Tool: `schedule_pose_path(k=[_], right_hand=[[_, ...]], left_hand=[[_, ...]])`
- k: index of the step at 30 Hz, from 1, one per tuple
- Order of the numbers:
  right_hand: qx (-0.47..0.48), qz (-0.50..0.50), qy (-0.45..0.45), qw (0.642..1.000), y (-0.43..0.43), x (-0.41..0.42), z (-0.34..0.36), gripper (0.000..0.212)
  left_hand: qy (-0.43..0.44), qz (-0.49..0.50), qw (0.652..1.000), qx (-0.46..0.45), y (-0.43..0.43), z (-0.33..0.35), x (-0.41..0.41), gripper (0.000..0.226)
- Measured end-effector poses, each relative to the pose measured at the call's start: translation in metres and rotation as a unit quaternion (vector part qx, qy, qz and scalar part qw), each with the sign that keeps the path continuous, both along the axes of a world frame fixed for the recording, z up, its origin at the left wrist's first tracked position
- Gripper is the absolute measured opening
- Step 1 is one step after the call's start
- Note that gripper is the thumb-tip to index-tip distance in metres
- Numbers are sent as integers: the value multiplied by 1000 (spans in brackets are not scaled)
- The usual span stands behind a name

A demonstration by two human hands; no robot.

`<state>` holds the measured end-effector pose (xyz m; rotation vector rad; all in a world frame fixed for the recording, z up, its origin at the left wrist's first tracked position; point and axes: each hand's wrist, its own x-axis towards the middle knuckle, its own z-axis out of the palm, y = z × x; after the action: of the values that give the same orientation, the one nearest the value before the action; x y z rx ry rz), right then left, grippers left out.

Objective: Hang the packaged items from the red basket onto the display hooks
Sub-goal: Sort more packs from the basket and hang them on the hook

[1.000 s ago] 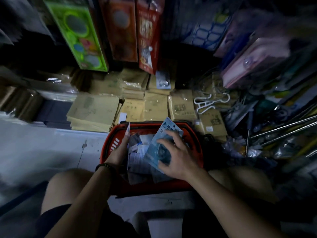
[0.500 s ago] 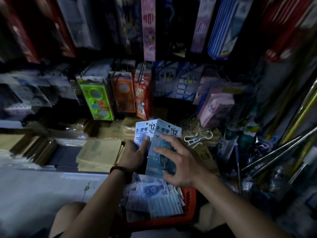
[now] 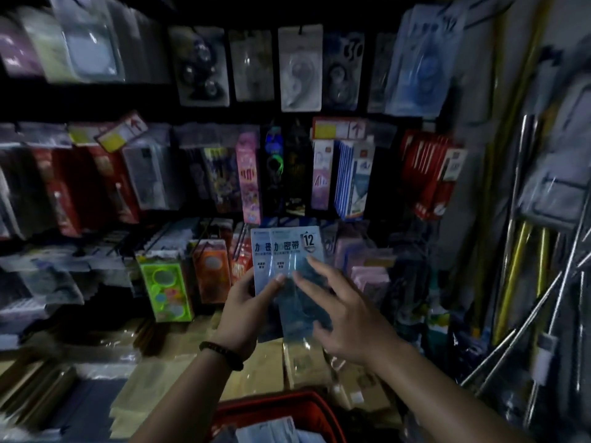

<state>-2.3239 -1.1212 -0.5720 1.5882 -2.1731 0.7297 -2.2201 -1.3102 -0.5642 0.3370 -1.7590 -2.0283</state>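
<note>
At centre frame we hold two blue packs (image 3: 289, 266) up in front of the display wall (image 3: 287, 174), one overlapping the other, the front one showing a "12" at its top right corner. Our left hand (image 3: 246, 310) grips them from about 8 o'clock, thumb pressed on the front face and fingers wrapped behind, so it is closed on the packs. A dark bead bracelet (image 3: 222, 354) sits on that wrist. Our right hand (image 3: 345, 318) comes in from 4 o'clock with fingers spread; its fingertips (image 3: 300, 279) lie on the clear lower part of the front pack, but whether it pinches the pack or only touches it we cannot tell.

At 6 o'clock, at the bottom edge, the red basket (image 3: 278, 407) shows its rim, with more pale packs (image 3: 271, 430) lying inside. The two raised packs are well above it and apart from it.

Around the packs the wall is full of hanging goods: a green box (image 3: 166, 295) and an orange box (image 3: 211, 270) at 9 o'clock, a pink pack (image 3: 248, 180) at 12 o'clock, red packs (image 3: 428, 174) toward 2 o'clock. Metal rods (image 3: 524, 318) lean at 3 o'clock. Brown parcels (image 3: 262, 369) lie stacked below our hands, between the wall and the basket. Much of the outer scene is dark and blurred.
</note>
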Motion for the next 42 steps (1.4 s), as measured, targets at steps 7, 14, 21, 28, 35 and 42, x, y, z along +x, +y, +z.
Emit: schedule_pose_path(k=[7,14,21,28,35,42], right_hand=[[-118,-86,-10,989,14,-21,76,91],[-171,-156,42,972,42,-74,157,85],[-206,-243,88,944,73,-152,232,83],[-183,-300,104,930,70,-210,273,83],[-186,-304,162,920,61,-237,269,81],[-206,-296,181,915,49,-241,269,77]], left_hand=[[61,-24,997,-33,19,86,-49,38],[93,-66,991,-77,36,175,-99,31],[106,-28,979,-172,37,240,-143,29],[95,18,967,-235,27,273,-178,26],[92,18,967,-238,17,288,-192,28],[83,5,967,-242,21,292,-192,35]])
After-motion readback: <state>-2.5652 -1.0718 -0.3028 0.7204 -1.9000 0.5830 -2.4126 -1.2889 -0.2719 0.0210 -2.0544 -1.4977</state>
